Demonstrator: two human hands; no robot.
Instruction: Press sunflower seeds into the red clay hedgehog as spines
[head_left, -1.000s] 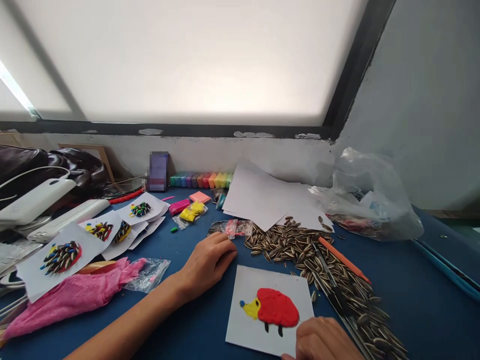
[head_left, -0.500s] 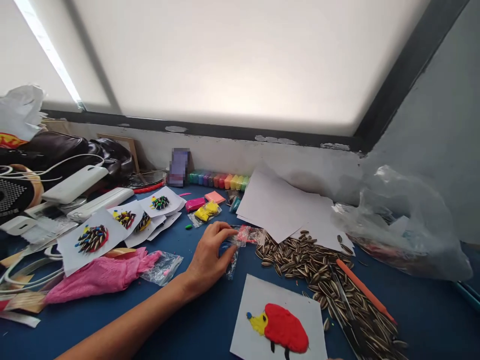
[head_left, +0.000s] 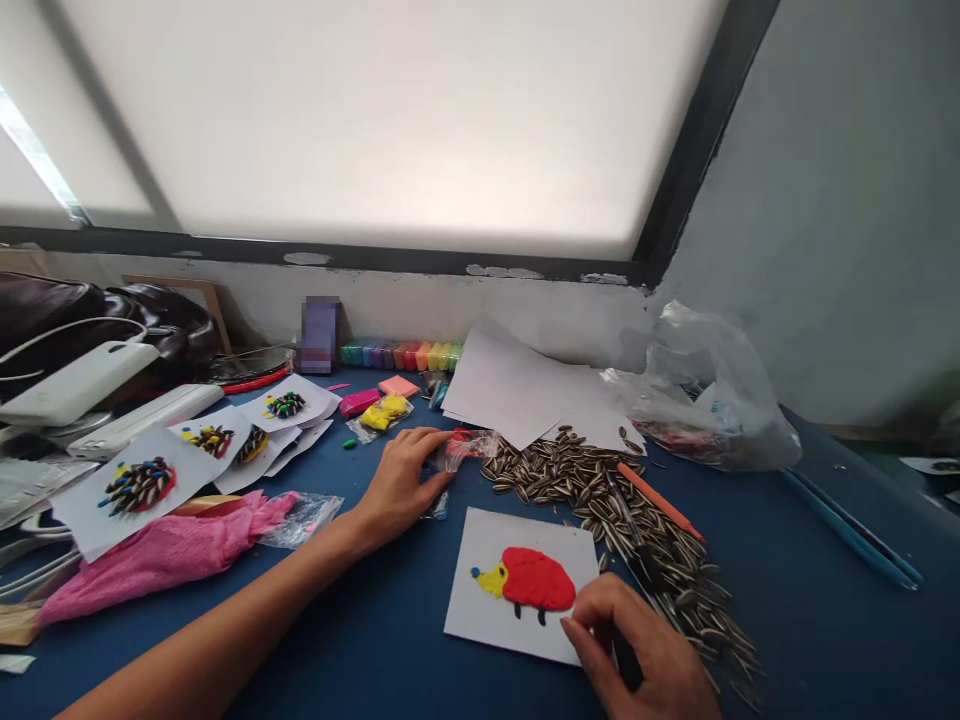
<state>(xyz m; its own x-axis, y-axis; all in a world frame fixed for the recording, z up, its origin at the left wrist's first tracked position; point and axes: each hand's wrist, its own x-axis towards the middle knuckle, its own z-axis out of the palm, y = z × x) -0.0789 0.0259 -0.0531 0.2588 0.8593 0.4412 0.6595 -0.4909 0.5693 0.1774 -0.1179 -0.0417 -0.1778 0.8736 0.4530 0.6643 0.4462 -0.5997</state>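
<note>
My left hand (head_left: 405, 478) rests on the blue table, thumb and fingers apart, fingertips against a clear plastic packet with red clay (head_left: 471, 443). Another small clear packet (head_left: 437, 508) lies partly under its thumb. At the lower right my right hand (head_left: 649, 645) has its thumb and forefinger pinched together by the right edge of a white card (head_left: 469, 610). Whatever that pinch holds is too small or hidden to tell. A flat clay hedgehog is on the card, with a red body (head_left: 536, 578), yellow face, blue nose and dark legs.
Striped sunflower seeds (head_left: 540, 470) spread behind and right of the card, an orange stick (head_left: 660, 502) and a dark pen among them. White sheets (head_left: 517, 385) and a plastic bag (head_left: 720, 420) lie behind. Finished hedgehog cards (head_left: 150, 455), pink cloth (head_left: 180, 545) and white power banks (head_left: 146, 418) crowd the left.
My right hand has come into view from the bottom to the card's right edge. The view has turned to the right. My left hand stays by the red clay packet.
</note>
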